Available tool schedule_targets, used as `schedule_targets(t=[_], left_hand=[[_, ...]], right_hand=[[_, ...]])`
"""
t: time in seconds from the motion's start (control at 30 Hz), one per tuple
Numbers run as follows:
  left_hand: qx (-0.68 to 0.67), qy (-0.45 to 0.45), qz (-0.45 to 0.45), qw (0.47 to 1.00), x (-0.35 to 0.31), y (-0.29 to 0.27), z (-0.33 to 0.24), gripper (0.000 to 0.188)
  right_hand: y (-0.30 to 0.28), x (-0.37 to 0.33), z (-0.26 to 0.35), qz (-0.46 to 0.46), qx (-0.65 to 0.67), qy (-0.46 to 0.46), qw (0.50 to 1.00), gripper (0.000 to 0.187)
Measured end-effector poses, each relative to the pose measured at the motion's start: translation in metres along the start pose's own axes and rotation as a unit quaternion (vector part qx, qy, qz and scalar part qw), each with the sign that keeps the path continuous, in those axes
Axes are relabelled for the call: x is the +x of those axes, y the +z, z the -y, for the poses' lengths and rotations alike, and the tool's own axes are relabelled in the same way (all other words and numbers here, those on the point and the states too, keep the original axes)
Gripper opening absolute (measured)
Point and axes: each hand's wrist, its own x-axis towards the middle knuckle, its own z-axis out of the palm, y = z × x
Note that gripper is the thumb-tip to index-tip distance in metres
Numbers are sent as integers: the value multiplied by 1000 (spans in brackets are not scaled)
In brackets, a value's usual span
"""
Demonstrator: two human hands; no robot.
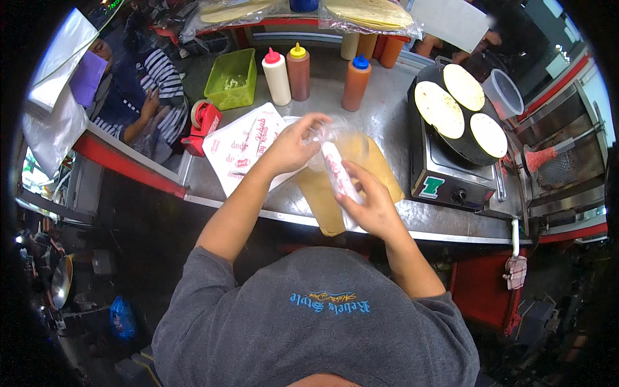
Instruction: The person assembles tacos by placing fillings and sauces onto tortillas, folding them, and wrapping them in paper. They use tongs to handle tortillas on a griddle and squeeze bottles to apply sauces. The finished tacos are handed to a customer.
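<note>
One wrapped roll (338, 171) | gripped by right hand (371, 203) | left hand (298, 147) at far end, hold on blurred plastic (335, 129) unclear

Your slim white roll (338, 169), red-printed, tilts at the frame's centre, upper end by a blurred clear plastic bag (350, 143).

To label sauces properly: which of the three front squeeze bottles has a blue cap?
The orange bottle, rightmost; the white bottle has a red cap, the reddish-brown bottle a yellow cap.

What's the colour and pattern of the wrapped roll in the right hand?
The wrapped roll is white with red printing, seen best in the head view.
</note>
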Motion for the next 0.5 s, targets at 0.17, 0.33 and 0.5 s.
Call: schedule_targets(t=[0.17, 0.33, 0.5], left_hand=[[54, 93, 68, 992, -6, 6, 15, 62], [45, 41, 0, 998, -22, 37, 67, 73], [-142, 88, -131, 977, -41, 102, 120, 76]], right_hand=[[27, 38, -35, -67, -153, -38, 985, 54], [51, 37, -42, -185, -191, -113, 957, 39], [131, 91, 8, -60, -149, -73, 984, 33]])
